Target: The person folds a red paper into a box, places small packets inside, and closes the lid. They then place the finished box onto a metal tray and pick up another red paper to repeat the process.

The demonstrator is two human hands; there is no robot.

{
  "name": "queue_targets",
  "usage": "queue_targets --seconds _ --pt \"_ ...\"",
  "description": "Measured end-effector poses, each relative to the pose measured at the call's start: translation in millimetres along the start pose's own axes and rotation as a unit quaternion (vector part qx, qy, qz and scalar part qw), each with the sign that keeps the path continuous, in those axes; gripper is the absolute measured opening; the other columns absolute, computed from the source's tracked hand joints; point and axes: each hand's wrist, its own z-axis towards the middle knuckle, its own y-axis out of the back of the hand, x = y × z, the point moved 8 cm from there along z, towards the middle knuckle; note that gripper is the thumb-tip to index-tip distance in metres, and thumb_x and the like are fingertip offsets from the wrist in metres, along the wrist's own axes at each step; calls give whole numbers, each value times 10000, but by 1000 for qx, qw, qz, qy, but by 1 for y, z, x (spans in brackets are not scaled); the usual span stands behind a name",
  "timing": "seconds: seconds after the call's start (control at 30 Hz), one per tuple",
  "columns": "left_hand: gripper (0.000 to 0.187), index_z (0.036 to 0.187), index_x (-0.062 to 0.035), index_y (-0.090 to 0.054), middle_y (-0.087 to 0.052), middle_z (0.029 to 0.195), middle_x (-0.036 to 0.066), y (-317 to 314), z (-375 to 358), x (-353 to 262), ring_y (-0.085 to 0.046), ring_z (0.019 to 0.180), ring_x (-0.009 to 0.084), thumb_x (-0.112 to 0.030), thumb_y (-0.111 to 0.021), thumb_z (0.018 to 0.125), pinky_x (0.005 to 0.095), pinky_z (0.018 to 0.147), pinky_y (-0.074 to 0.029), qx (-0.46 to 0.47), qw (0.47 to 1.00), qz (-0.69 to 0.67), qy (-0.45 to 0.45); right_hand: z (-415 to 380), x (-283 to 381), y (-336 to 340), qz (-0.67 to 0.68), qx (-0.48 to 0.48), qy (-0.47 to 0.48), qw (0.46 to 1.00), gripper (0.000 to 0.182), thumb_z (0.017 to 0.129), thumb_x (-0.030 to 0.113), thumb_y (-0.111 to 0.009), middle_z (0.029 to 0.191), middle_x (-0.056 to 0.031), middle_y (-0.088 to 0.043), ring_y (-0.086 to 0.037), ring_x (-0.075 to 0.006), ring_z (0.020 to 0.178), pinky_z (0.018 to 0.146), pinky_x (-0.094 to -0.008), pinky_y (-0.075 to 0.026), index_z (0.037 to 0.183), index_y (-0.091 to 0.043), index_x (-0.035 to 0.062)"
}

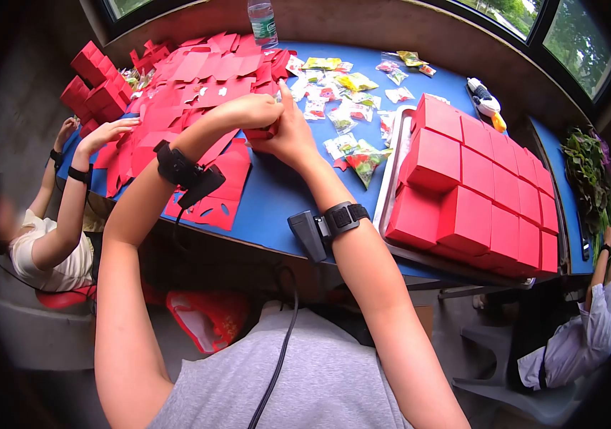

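Observation:
Above the blue table (pixel 277 214), my two hands are close together around a small red paper box (pixel 261 134), mostly covered by them. My right hand (pixel 292 136) grips the box from the right side, with its index finger pointing up. Curled over the top of the box is my left hand (pixel 255 111), its fingertips largely hidden. Flat red box blanks (pixel 177 107) lie in an overlapping spread to the left of my hands. Small wrapped candy packets (pixel 341 93) are scattered just to the right.
A white tray (pixel 389 187) at the right bears stacked red boxes (pixel 463 171). More folded boxes (pixel 95 82) are piled at the far left, beside a co-worker's hand (pixel 105 134). A water bottle (pixel 263 25) stands at the back. Another person (pixel 580 336) works at the right.

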Motion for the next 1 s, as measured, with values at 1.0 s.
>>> queue_targets --seconds 1.0 --pt "449 950 37 -549 -622 858 174 32 -52 -104 -621 791 306 -384 -602 805 371 630 -509 -266 911 284 -133 2 -5 -10 -9 -7 103 995 700 650 277 -737 1148 -184 -520 -486 -360 1073 907 -423 -411 1236 -414 71"
